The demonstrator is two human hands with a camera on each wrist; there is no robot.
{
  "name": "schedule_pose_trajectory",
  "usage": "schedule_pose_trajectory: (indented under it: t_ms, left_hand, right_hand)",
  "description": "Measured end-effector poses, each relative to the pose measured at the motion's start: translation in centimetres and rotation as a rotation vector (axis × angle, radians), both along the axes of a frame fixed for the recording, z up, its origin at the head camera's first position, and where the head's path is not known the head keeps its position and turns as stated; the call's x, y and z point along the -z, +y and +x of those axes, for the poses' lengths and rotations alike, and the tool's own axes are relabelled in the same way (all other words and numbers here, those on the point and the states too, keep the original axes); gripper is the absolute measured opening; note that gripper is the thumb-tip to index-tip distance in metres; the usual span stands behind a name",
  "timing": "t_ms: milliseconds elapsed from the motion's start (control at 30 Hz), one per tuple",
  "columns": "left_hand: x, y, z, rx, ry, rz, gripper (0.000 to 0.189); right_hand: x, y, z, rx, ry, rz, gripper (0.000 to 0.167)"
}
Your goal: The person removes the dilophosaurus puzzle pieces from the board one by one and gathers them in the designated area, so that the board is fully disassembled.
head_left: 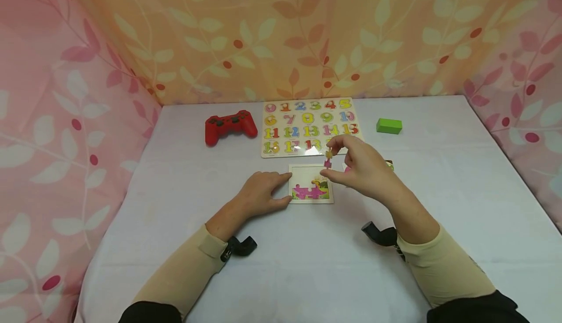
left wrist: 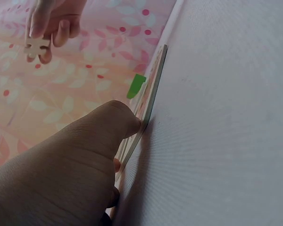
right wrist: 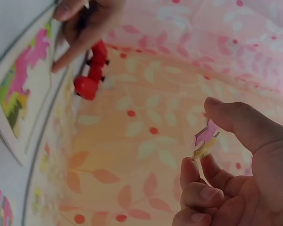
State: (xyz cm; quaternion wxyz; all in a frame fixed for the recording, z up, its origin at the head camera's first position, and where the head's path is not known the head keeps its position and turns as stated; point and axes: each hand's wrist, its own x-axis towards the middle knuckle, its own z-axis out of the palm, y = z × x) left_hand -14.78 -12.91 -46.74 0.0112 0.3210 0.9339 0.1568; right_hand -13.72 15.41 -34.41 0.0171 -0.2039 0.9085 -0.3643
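A small square jigsaw tray (head_left: 304, 172) lies on the white table, its lower part filled with pink and green pieces (head_left: 309, 192). My left hand (head_left: 258, 193) touches the tray's left edge with extended index finger and thumb. Up above the tray's right side, my right hand (head_left: 363, 168) pinches a pink and yellow puzzle piece (right wrist: 206, 137) between thumb and fingertips. The pale back of that piece (left wrist: 37, 47) shows in the left wrist view. Another pink piece (right wrist: 1, 203) lies right of the tray, mostly hidden under my right hand in the head view.
Behind the tray lies a wooden number board (head_left: 281, 153). A red game controller (head_left: 230, 127) sits at the back left, a green block (head_left: 389, 126) at the back right. Floral curtains (head_left: 307, 35) enclose the table's back and sides.
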Motion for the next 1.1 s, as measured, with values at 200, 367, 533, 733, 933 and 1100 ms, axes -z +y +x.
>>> schedule_pose_trajectory:
  t_ms: [200, 367, 533, 733, 933, 1100]
  left_hand:
    - [0.1, -0.1, 0.0, 0.0, 0.0, 0.005, 0.065]
    - [0.0, -0.1, 0.0, 0.001, -0.003, 0.009, 0.066]
    - [0.0, -0.1, 0.1, -0.002, -0.011, 0.004, 0.066]
    - [-0.1, -0.1, 0.1, 0.001, -0.008, 0.014, 0.066]
    - [-0.2, -0.1, 0.1, -0.004, -0.016, 0.01, 0.066]
    - [-0.3, -0.1, 0.1, -0.003, -0.015, 0.003, 0.065]
  right_hand:
    - [-1.7, 1.7, 0.6, 0.04, 0.082, -0.038, 0.054]
    - [-2.3, 3.2, 0.5, 0.053, 0.151, -0.062, 0.055]
    - [-2.2, 4.7, -0.1, 0.058, 0.184, -0.054, 0.053]
    - [-1.8, 6.6, -0.8, 0.092, 0.141, 0.005, 0.051]
    - [-1.0, 8.6, -1.7, 0.097, 0.057, 0.049, 0.05]
    - [0.1, 9.6, -2.6, 0.085, -0.066, 0.115, 0.057]
